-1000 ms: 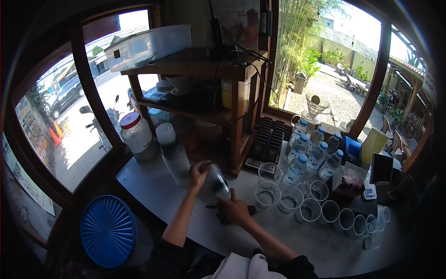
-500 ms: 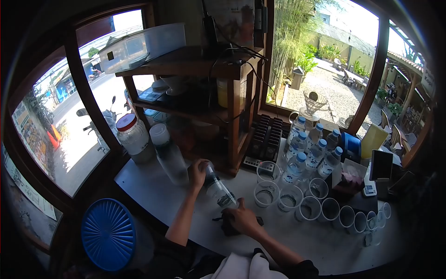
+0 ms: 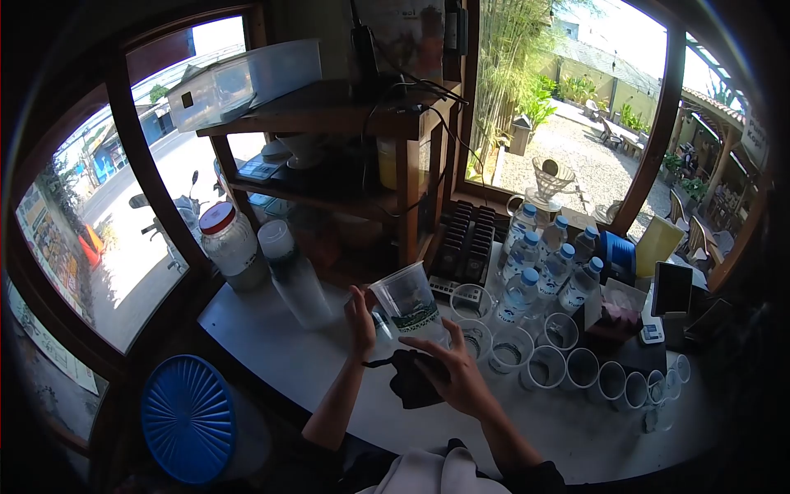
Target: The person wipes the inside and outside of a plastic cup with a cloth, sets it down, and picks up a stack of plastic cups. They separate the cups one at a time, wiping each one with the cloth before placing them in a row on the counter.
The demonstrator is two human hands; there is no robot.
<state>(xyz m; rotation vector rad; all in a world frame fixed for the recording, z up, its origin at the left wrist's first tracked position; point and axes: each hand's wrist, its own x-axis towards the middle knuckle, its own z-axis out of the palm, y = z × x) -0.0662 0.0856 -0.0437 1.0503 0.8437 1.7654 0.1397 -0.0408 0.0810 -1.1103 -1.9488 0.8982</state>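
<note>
A clear plastic cup [image 3: 409, 303] with a dark green print is tilted above the counter, its mouth toward the upper left. My right hand [image 3: 457, 375] grips it near the base, thumb and fingers on either side. Beneath that palm lies a black cloth [image 3: 411, 385], partly hidden by the fingers. My left hand [image 3: 360, 323] is raised left of the cup, fingers stretched up and holding nothing. A tall stack of cups [image 3: 295, 276] leans beyond it, beside a red-lidded jar [image 3: 233, 247].
Several clear cups [image 3: 510, 350] stand in rows on the counter [image 3: 527, 424] at right, with several blue-capped water bottles [image 3: 520, 295] behind them. A wooden shelf [image 3: 329, 123] rises behind my hands. A blue round lid [image 3: 188, 418] is at lower left.
The cup has turned more upright and risen slightly. My left hand has come off it and opened. My right hand has moved a little up and right, uncovering more of the cloth.
</note>
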